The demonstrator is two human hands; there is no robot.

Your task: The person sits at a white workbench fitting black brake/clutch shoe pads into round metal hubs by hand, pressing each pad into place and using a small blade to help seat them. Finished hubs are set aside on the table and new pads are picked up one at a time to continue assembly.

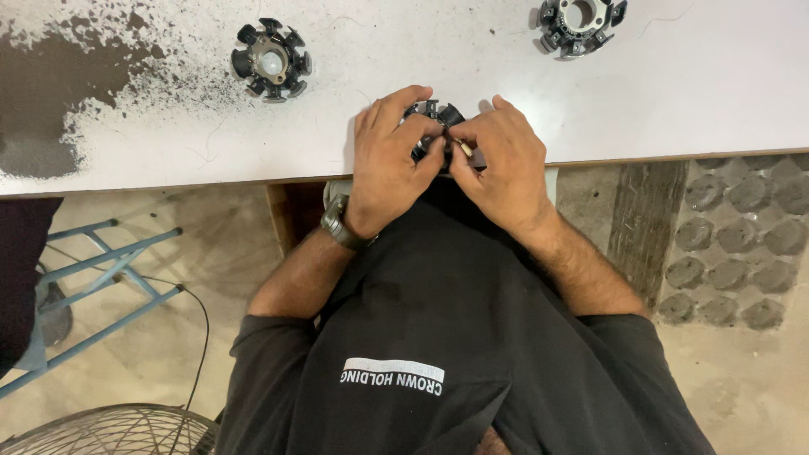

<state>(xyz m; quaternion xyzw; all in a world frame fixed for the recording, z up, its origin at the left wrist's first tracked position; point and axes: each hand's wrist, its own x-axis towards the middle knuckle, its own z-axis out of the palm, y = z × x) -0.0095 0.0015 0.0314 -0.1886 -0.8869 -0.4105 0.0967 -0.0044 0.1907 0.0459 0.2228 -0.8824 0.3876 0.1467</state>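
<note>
White tabletop (691, 93), paint worn off to dark patches at far left; its near edge runs across the view. Black shirt fills lower centre. Left hand (389, 160) and right hand (499, 164) pressed together at the table's near edge, both clamped on a black ring-shaped part with radial poles (431, 113), mostly hidden by fingers. Wristwatch (339, 222) on left wrist. Two similar ring parts lie well apart on the table: one upper left (270, 61), one upper right (580, 24)
</note>
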